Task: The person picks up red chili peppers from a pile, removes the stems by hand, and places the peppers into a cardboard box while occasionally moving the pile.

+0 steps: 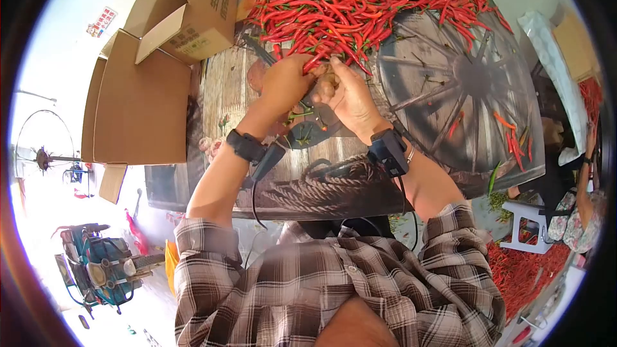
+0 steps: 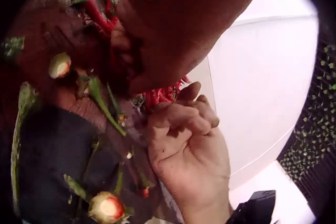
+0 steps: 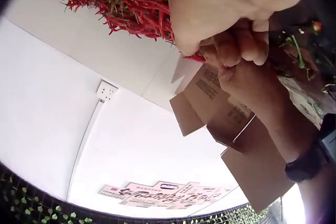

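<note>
My left hand [image 1: 287,83] is curled at the near edge of a heap of red chili peppers [image 1: 360,9], with red chilies [image 2: 96,13] at its fingers. Close beside it, my right hand [image 1: 350,93] has its fingers folded in and its thumb raised. A bit of red chili [image 3: 195,57] shows at the right thumb and fingers, where the two hands meet. Most of what the hands grip is hidden by the fingers. Cut green stem ends [image 2: 107,206] lie on the table below the hands.
An open cardboard box [image 1: 141,106] stands at the table's left. The table [image 1: 411,112] has a wagon-wheel print, with loose chilies [image 1: 514,144] at its right. More chilies [image 1: 524,276] cover the floor at right, beside a white stool [image 1: 524,225] and another person's arm [image 1: 586,167].
</note>
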Motion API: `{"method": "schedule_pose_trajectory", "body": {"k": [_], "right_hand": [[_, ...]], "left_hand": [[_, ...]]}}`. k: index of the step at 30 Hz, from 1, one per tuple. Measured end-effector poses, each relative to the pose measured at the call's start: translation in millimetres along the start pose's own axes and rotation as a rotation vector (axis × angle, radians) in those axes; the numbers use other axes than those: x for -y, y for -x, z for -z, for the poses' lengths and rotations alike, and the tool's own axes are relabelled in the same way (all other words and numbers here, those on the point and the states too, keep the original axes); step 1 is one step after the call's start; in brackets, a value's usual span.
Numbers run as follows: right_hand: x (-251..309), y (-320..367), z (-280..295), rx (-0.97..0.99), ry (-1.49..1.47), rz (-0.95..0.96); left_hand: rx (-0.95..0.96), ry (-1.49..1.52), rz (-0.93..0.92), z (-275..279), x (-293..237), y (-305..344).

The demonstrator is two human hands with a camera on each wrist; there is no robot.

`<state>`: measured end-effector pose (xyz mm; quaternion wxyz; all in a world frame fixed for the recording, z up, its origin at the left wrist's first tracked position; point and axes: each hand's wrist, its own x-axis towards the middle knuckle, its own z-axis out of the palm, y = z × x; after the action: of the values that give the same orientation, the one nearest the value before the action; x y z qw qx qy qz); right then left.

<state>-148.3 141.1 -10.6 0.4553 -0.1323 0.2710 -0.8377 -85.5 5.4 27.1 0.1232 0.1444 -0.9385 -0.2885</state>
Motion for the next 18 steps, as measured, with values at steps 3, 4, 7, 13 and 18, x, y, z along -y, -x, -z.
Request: {"method": "schedule_pose_trajectory", "body": {"k": [3,4,7,13,18], "right_hand": [[-1,-1,3,0.020,-0.028,-0.008],[0,-2,3,0.032,-0.030,-0.015],[0,0,1,0.033,0.026,-0.023],[-7,4,-13,-0.036,0.373,0.030],[-7,7,-8,0.091,0.575,0.019]], "left_hand": [[-0.041,-0.223,-0.080,-5,8,-2],[-0.043,-0.289,-0.090,-4,11,-2],[-0.123,0.060,-0.017,5,17,14],[-0.018,0.561,0.279,17,6,63],[-0.036,0.425,0.231,15,-11,79]]}}
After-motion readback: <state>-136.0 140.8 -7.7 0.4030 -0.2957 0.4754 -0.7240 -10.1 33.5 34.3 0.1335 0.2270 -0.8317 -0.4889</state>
